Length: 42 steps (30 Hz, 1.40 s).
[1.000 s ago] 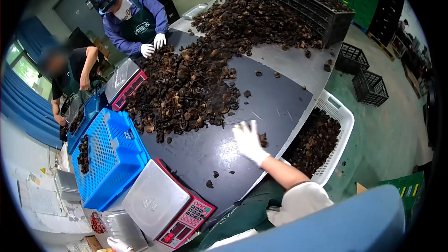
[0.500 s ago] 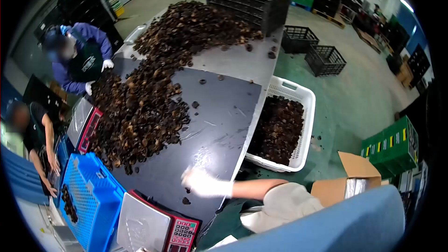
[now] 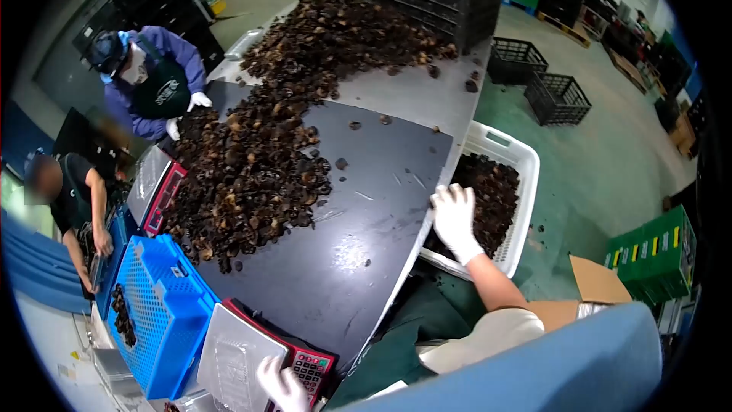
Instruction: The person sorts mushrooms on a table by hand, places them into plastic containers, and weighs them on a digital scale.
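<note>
My right hand point(image 3: 457, 221), in a white glove, is over the table's right edge beside the white basket point(image 3: 524, 183). Its fingers are stretched and apart, and I see nothing in them. Dark brown pieces point(image 3: 492, 187) that look like dried mushrooms fill much of the basket. My left hand point(image 3: 282, 385), also gloved, is at the bottom by the red scale's keypad point(image 3: 309, 370), fingers apart; whether it touches the scale is unclear. Clear plastic lies on the scale's pan point(image 3: 236, 358). A large heap point(image 3: 252, 168) of the same brown pieces spreads over the dark tabletop point(image 3: 374, 221).
A blue crate point(image 3: 164, 313) stands left of the scale, with a second red scale point(image 3: 156, 191) beyond. Two people point(image 3: 156, 84) point(image 3: 76, 198) work at the left. Black crates point(image 3: 557, 98) lie on the floor; a stacked crate point(image 3: 427, 8) stands at the table's far end.
My right hand has moved right, from the tabletop to the basket side. The dark piece beneath it has gone from there. My left hand has come into view by the scale.
</note>
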Each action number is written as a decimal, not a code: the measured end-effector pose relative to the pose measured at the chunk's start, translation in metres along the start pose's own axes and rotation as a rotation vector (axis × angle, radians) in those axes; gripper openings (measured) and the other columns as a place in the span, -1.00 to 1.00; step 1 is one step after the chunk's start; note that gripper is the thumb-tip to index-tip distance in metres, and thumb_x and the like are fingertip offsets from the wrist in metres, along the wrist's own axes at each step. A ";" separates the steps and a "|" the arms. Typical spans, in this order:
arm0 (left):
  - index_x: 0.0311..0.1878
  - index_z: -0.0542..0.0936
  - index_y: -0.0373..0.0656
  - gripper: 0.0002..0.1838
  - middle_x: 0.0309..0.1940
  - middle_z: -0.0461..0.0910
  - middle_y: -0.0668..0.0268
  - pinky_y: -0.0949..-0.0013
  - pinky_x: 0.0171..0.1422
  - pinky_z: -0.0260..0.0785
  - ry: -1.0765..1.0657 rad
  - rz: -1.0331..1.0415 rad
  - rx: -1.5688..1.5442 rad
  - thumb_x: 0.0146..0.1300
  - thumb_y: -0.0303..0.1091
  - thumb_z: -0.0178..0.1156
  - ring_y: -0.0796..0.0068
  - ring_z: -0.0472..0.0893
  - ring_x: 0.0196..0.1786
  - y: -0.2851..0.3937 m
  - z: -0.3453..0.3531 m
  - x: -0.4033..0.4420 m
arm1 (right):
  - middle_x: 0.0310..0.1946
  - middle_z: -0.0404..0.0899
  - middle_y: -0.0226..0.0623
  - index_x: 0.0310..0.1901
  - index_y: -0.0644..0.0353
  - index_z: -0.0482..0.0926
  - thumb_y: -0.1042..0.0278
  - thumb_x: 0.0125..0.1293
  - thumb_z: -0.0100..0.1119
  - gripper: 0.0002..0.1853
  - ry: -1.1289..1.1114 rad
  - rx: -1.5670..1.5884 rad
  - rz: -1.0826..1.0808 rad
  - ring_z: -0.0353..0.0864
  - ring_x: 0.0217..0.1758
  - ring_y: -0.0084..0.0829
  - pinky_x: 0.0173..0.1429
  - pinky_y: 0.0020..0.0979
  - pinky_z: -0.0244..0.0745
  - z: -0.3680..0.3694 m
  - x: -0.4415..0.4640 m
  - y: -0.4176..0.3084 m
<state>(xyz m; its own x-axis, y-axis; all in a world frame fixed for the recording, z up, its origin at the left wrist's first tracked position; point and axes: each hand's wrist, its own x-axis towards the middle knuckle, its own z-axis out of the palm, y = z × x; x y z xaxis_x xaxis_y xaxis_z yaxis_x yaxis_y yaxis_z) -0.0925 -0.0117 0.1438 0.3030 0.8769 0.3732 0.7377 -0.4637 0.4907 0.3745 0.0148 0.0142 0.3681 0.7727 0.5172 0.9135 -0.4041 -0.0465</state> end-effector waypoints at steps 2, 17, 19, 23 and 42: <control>0.21 0.46 -0.37 -0.56 0.22 0.42 -0.17 0.01 0.42 0.20 -0.187 -0.017 -0.102 0.28 -0.42 0.17 -0.15 0.38 0.30 0.010 0.037 -0.005 | -0.04 0.55 -0.20 -0.09 0.16 0.59 0.31 0.16 0.10 -0.72 0.066 -0.001 -0.034 0.39 0.20 -0.08 0.34 0.08 0.17 -0.018 0.010 -0.009; 0.50 0.15 -0.23 -0.22 0.53 0.01 -0.06 -0.37 0.51 -0.27 -0.258 -0.445 0.487 0.35 0.07 -0.03 -0.15 -0.07 0.57 -0.058 0.250 0.125 | 0.05 0.45 -0.04 -0.04 0.20 0.53 0.10 0.10 0.22 -0.56 -0.383 -0.059 0.211 0.36 0.21 0.03 0.40 0.24 0.04 -0.005 0.066 0.018; 0.37 0.32 -0.22 -0.33 0.41 0.22 -0.05 -0.33 0.46 -0.11 -0.333 -0.226 0.407 0.31 0.02 0.00 -0.11 0.14 0.47 0.001 0.253 0.156 | 0.27 0.35 0.01 0.11 0.24 0.51 0.14 0.23 0.16 -0.53 -0.207 -0.143 0.294 0.19 0.41 0.13 0.48 0.28 -0.12 0.040 0.045 0.096; -0.01 0.56 -0.14 -0.64 0.04 0.50 0.05 -0.10 0.25 0.28 -0.711 0.583 -0.076 0.26 -0.13 0.05 0.05 0.44 0.16 0.116 0.271 0.161 | 0.36 0.30 0.03 0.16 0.29 0.50 0.21 0.28 0.13 -0.53 -0.225 0.058 0.294 0.12 0.47 0.12 0.52 0.16 -0.12 0.047 0.078 0.098; 0.48 0.13 -0.33 -0.38 0.51 0.03 -0.06 0.16 0.62 -0.20 0.552 -0.887 0.084 0.50 -0.17 -0.06 0.05 0.02 0.57 -0.253 0.223 0.179 | 0.41 0.27 0.00 0.34 0.27 0.34 0.30 0.42 0.10 -0.49 -0.227 1.061 -0.033 0.21 0.48 -0.08 0.53 -0.20 0.09 0.280 0.284 -0.171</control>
<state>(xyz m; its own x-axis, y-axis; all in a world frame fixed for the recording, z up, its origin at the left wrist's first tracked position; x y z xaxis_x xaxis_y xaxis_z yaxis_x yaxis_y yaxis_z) -0.0898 0.2910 -0.0889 -0.6690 0.7085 0.2246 0.6067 0.3460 0.7156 0.3716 0.4402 -0.0702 0.2644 0.8920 0.3665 0.5677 0.1633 -0.8069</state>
